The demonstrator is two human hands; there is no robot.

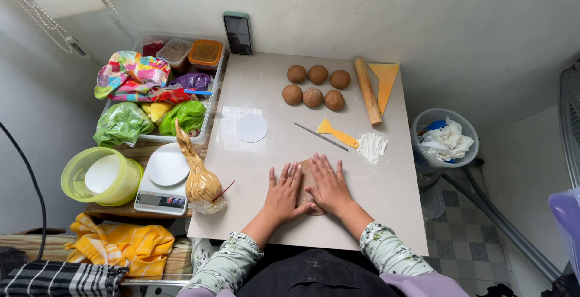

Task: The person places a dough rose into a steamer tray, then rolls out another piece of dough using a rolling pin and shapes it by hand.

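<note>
Two flat, open-fingered grips, left hand and right hand, on brown dough beside knotted tan bag.

dough balls: showing brown, left of the tan rolling pin
scraper: showing yellow, below the rolling pin
flour: lying white beside the scraper
sleeves: showing pale green, floral
bowl: glowing lime green
</note>
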